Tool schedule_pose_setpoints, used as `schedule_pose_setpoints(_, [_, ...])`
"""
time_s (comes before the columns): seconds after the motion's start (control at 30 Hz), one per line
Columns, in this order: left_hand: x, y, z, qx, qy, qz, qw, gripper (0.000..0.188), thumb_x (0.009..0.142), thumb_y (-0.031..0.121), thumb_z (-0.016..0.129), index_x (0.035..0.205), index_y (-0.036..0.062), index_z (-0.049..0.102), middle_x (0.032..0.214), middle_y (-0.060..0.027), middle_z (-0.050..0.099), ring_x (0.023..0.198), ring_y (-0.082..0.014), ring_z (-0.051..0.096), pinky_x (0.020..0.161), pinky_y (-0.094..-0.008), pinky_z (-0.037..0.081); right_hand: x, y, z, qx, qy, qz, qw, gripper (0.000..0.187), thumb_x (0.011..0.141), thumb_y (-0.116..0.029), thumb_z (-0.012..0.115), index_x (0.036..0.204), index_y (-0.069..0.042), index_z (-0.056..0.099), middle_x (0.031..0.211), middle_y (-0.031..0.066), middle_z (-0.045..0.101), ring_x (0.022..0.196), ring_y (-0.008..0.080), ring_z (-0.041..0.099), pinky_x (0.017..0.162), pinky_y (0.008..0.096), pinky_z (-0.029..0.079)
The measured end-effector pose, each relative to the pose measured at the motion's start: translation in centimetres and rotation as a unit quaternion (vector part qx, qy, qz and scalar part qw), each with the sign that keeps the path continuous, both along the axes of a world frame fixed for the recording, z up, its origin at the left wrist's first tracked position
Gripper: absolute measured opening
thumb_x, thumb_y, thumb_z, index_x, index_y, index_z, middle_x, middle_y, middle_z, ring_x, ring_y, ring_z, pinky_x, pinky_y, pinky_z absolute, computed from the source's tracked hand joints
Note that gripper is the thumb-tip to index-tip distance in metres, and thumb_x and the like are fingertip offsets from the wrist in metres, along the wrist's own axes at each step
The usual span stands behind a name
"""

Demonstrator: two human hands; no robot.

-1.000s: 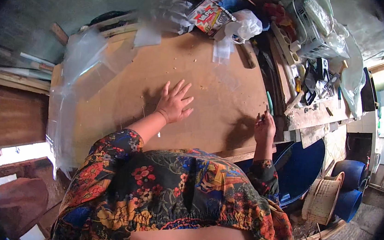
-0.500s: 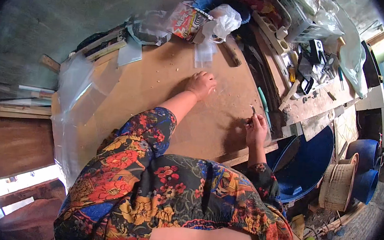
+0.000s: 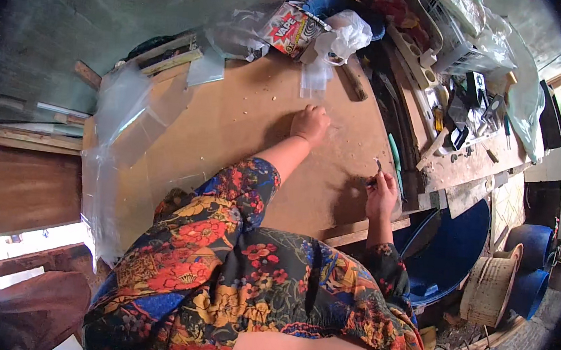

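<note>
Left hand (image 3: 311,124) is palm down, fingers curled in, on the tabletop (image 3: 229,150) toward its far edge, just short of the clear plastic strips (image 3: 314,80); can't tell if it has hold of anything. Right hand (image 3: 383,190) is pinched around a small dark object (image 3: 380,166) near the tabletop's right edge, tip pointing away from the body, beside a green strip (image 3: 394,155); too small to tell its kind. Step in hand looks like handling small stuff at the strips' near end, dark object at the ready. Next move seems to call for a sure left fingertip grip, right pinch kept steady. Versus 1.0 s ago: left was spread flat mid-tabletop, now curled and nearer the strips; right pinch about the same
</note>
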State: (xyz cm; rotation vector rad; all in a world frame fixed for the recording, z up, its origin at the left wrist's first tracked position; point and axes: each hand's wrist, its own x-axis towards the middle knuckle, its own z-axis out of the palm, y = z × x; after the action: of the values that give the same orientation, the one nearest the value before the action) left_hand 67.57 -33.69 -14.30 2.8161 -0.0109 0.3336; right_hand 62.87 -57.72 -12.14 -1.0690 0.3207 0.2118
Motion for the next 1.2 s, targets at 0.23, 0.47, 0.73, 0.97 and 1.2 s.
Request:
schedule_pose_setpoints(0.23, [-3.3,4.6,1.9,-0.103,-0.046,0.000,0.994,0.011,0.079,0.011,0.046,0.090,0.0100,0.049,0.083,-0.0111,0.056,0.079,-0.0303,0.054,0.070,-0.0414,0.044,0.6,-0.7,-0.9,0.013,0.000,0.026,1.000,0.001,0.084,-0.009,0.053,0.084,-0.009,0.052,0.071,0.0004,0.054,0.063,0.0100,0.053,0.053,0.0224,0.042])
schedule_pose_setpoints(0.47, [-19.1,17.1,10.3,-0.042,0.083,-0.109,0.990,0.009,0.067,0.004,0.053,0.073,0.0087,0.058,0.090,-0.0076,0.058,0.090,-0.0264,0.053,0.076,-0.0374,0.042,1.0,-1.4,-2.3,0.034,-0.018,0.026,0.999,0.006,0.084,-0.009,0.054,0.089,-0.010,0.052,0.073,0.0017,0.057,0.065,0.0113,0.054,0.056,0.0242,0.043])
schedule_pose_setpoints(0.73, [-33.4,24.7,9.3,0.122,0.148,-0.002,0.981,0.018,0.066,0.003,0.053,0.079,0.0132,0.061,0.116,-0.0031,0.051,0.113,-0.0247,0.043,0.090,-0.0416,0.036,1.1,-0.9,-2.1,-0.067,-0.074,0.000,0.995,0.010,0.083,-0.012,0.055,0.089,-0.006,0.050,0.078,0.0021,0.055,0.065,0.0112,0.051,0.054,0.0237,0.042])
schedule_pose_setpoints(0.97, [-35.5,22.8,7.3,0.062,0.122,0.044,0.990,0.036,0.078,0.019,0.051,0.114,0.0174,0.050,0.130,-0.0056,0.037,0.124,-0.0255,0.028,0.097,-0.0471,0.027,-3.3,4.6,4.7,-0.072,-0.117,-0.006,0.990,0.010,0.082,-0.012,0.057,0.089,-0.006,0.053,0.072,0.0011,0.053,0.060,0.0093,0.048,0.055,0.0217,0.039])
schedule_pose_setpoints(1.2, [-36.6,22.1,4.0,0.070,0.107,0.169,0.977,0.046,0.080,0.037,0.047,0.124,0.0243,0.042,0.135,-0.0081,0.029,0.128,-0.0294,0.019,0.099,-0.0553,0.014,-9.5,13.6,9.5,-0.071,-0.161,0.080,0.981,0.009,0.084,-0.012,0.054,0.088,-0.005,0.054,0.074,0.0015,0.053,0.064,0.0095,0.050,0.058,0.0228,0.040])
